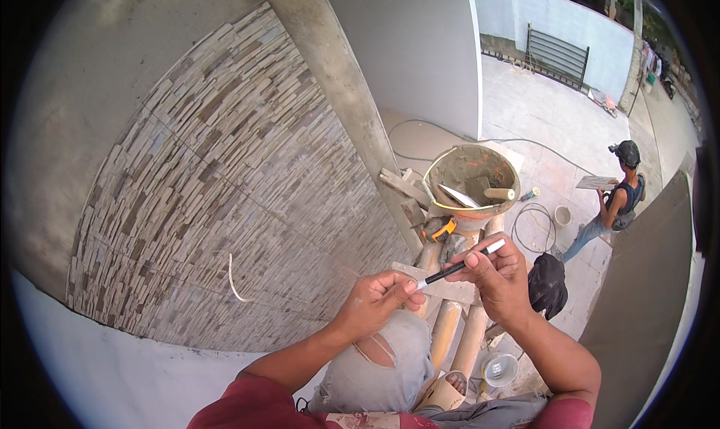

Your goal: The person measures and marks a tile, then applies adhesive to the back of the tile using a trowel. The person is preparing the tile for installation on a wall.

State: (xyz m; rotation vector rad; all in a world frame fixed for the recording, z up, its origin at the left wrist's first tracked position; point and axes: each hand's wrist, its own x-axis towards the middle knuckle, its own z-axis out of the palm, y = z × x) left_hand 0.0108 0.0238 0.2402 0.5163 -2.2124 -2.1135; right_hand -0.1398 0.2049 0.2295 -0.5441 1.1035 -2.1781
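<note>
A slim black marker pen (450,271) with white ends is stretched between my two hands, in front of my body. My left hand (373,301) pinches its lower white end between thumb and fingers. My right hand (495,277) grips the upper part, close to the other white end. Just beyond the pen, a black and yellow tape measure (438,229) rests by a mortar bucket (477,217). A trowel (458,196) stands in that bucket's grey mortar, its wooden handle against the rim.
Bamboo poles (448,325) lie beneath me, with my torn-jeans knee (375,369) alongside. To the left rises a stone-patterned tile wall (217,151). Below right are a pale bucket (500,370) and a dark bundle (547,285). Farther right, another person (624,200) holds a flat tile (597,182).
</note>
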